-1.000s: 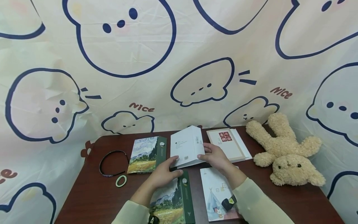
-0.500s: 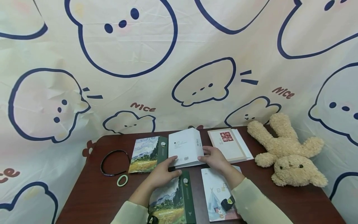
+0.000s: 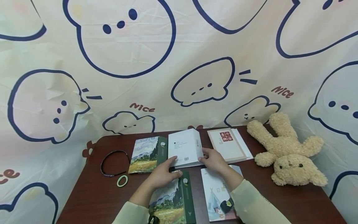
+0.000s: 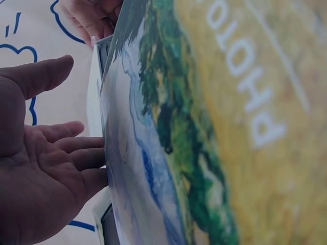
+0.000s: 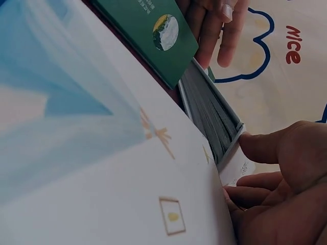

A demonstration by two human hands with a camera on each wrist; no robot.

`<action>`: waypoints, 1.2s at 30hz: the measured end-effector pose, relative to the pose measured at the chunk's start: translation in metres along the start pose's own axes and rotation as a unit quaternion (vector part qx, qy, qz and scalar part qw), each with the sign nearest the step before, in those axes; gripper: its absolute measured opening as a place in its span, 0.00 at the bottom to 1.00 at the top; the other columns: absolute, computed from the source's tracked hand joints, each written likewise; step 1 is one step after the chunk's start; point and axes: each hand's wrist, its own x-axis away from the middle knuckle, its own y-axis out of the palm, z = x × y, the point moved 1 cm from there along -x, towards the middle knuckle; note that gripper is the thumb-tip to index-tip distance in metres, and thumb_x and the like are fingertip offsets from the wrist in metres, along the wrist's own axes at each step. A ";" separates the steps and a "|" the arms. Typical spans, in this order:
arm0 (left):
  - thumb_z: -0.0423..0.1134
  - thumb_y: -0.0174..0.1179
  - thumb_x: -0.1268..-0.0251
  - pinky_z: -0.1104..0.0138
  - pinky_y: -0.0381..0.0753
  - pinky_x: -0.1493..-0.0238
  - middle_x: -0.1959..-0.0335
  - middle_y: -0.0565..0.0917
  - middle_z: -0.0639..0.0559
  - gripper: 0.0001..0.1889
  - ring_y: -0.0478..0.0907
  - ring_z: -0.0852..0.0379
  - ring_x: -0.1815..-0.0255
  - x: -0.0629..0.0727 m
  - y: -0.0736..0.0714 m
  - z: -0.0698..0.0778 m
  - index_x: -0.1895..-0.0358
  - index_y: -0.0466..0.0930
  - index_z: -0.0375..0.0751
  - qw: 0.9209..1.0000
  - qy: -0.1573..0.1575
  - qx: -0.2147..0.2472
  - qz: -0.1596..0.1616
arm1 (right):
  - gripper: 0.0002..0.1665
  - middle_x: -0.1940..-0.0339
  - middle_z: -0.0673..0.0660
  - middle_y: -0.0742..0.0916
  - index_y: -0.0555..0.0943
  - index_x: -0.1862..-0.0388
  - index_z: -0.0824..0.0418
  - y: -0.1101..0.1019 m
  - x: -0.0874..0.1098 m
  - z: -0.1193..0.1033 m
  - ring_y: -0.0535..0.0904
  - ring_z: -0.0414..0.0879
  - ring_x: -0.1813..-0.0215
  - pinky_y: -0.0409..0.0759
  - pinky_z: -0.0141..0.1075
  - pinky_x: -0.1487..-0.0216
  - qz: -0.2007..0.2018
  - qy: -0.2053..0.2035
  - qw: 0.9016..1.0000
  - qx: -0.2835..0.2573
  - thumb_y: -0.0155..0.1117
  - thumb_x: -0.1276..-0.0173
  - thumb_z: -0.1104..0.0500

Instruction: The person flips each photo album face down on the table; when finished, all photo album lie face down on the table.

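A thick white photo album (image 3: 183, 147), barcode side up, lies at the back middle of the table against a green-spined landscape photo album (image 3: 146, 154). My right hand (image 3: 213, 160) holds the white album's front right corner, thumb (image 5: 263, 148) at the corner and fingers by the spine. My left hand (image 3: 163, 174) reaches to its front left corner, fingers mostly straight and thumb apart in the left wrist view. Under the left wrist lies a second landscape album (image 3: 170, 202); below the right forearm is a white album with a tent picture (image 3: 213, 199).
A cream album with red characters (image 3: 226, 144) lies at the back right, on another white item. Beside it sprawls a plush bear (image 3: 285, 155). A dark headband (image 3: 103, 163) and a pale green ring (image 3: 122, 180) lie at left. A patterned cloth wall (image 3: 156, 90) stands behind the table.
The white album has moved slightly left and down, up to the green spine of the back landscape album. My right fingers have slid a little toward me along its spine; the left hand barely moved.
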 end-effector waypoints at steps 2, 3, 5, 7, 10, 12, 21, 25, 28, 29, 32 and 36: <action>0.49 0.69 0.32 0.34 0.69 0.35 0.25 0.69 0.35 0.41 0.67 0.32 0.26 0.000 0.000 0.000 0.19 0.63 0.45 1.000 -0.001 -0.001 -0.002 | 0.34 0.34 0.66 0.83 0.73 0.27 0.70 0.001 0.000 0.000 0.82 0.58 0.37 0.78 0.53 0.36 0.001 -0.001 1.000 0.004 0.69 0.28 0.57; 0.49 0.69 0.32 0.34 0.69 0.35 0.25 0.69 0.35 0.41 0.67 0.31 0.26 0.000 0.001 0.000 0.19 0.63 0.45 1.000 0.000 -0.001 -0.003 | 0.34 0.34 0.66 0.83 0.74 0.27 0.70 0.001 0.001 0.000 0.82 0.58 0.37 0.79 0.53 0.36 0.002 -0.002 1.000 0.006 0.69 0.28 0.57; 0.49 0.69 0.32 0.34 0.70 0.35 0.25 0.69 0.34 0.41 0.67 0.32 0.26 0.000 0.001 0.000 0.19 0.63 0.44 1.000 0.000 0.001 -0.003 | 0.34 0.35 0.65 0.83 0.74 0.27 0.69 0.001 0.001 0.000 0.82 0.57 0.37 0.79 0.53 0.36 0.002 -0.002 1.000 0.007 0.69 0.28 0.58; 0.48 0.69 0.32 0.34 0.70 0.35 0.24 0.69 0.34 0.41 0.67 0.32 0.26 0.000 0.001 0.000 0.19 0.63 0.44 1.000 0.001 0.003 -0.003 | 0.34 0.34 0.65 0.83 0.74 0.27 0.69 0.001 0.002 0.000 0.82 0.57 0.37 0.79 0.53 0.36 0.001 0.002 1.000 0.004 0.69 0.28 0.58; 0.48 0.69 0.32 0.34 0.68 0.34 0.24 0.69 0.35 0.41 0.66 0.32 0.25 0.000 0.001 -0.001 0.19 0.63 0.44 1.000 0.000 0.009 0.000 | 0.35 0.33 0.64 0.83 0.73 0.26 0.68 0.000 0.002 -0.001 0.82 0.57 0.37 0.79 0.53 0.36 -0.005 0.000 1.000 0.002 0.69 0.27 0.57; 0.49 0.68 0.31 0.34 0.67 0.33 0.24 0.68 0.35 0.40 0.66 0.32 0.25 0.000 0.000 0.000 0.19 0.63 0.45 1.000 -0.001 0.013 0.003 | 0.35 0.32 0.64 0.82 0.72 0.25 0.68 -0.002 0.004 -0.002 0.82 0.57 0.36 0.78 0.53 0.35 -0.010 -0.002 1.000 0.000 0.69 0.27 0.58; 0.51 0.68 0.31 0.34 0.69 0.34 0.23 0.67 0.36 0.40 0.65 0.31 0.25 0.001 0.000 0.007 0.19 0.62 0.46 1.000 -0.001 0.022 0.005 | 0.37 0.31 0.65 0.81 0.70 0.24 0.68 -0.018 0.014 -0.003 0.82 0.56 0.37 0.81 0.49 0.37 -0.018 -0.014 0.999 -0.027 0.69 0.28 0.59; 0.52 0.68 0.31 0.33 0.70 0.35 0.23 0.67 0.36 0.40 0.65 0.31 0.25 -0.001 0.001 0.014 0.19 0.63 0.47 1.000 0.008 0.026 0.009 | 0.36 0.31 0.63 0.81 0.70 0.23 0.66 -0.028 0.019 -0.004 0.82 0.56 0.36 0.81 0.48 0.39 -0.016 -0.017 0.999 -0.037 0.68 0.27 0.59; 0.51 0.68 0.31 0.33 0.68 0.34 0.23 0.68 0.37 0.40 0.65 0.31 0.25 -0.005 0.004 0.018 0.19 0.63 0.47 0.999 0.019 0.031 0.014 | 0.36 0.29 0.63 0.80 0.69 0.22 0.65 -0.036 0.021 -0.005 0.80 0.57 0.35 0.82 0.48 0.40 -0.017 -0.022 0.999 -0.044 0.67 0.26 0.59; 0.51 0.68 0.31 0.33 0.68 0.33 0.23 0.68 0.37 0.40 0.65 0.31 0.25 -0.006 0.005 0.020 0.19 0.64 0.47 0.999 0.021 0.034 0.016 | 0.36 0.29 0.63 0.79 0.68 0.22 0.65 -0.039 0.022 -0.004 0.80 0.57 0.34 0.82 0.47 0.40 -0.016 -0.022 0.999 -0.045 0.67 0.25 0.58; 0.50 0.68 0.31 0.33 0.66 0.32 0.23 0.68 0.38 0.39 0.64 0.32 0.24 -0.010 0.010 0.025 0.20 0.64 0.46 0.998 0.032 0.043 0.018 | 0.37 0.28 0.64 0.79 0.68 0.22 0.65 -0.047 0.025 -0.003 0.79 0.59 0.33 0.83 0.47 0.40 -0.013 -0.020 0.999 -0.045 0.67 0.25 0.57; 0.48 0.67 0.30 0.34 0.65 0.31 0.23 0.68 0.39 0.37 0.63 0.34 0.23 -0.016 0.018 0.033 0.21 0.66 0.45 0.997 0.042 0.057 0.021 | 0.37 0.28 0.65 0.78 0.68 0.22 0.66 -0.058 0.030 0.001 0.78 0.61 0.32 0.82 0.49 0.39 -0.001 -0.014 0.999 -0.042 0.66 0.24 0.56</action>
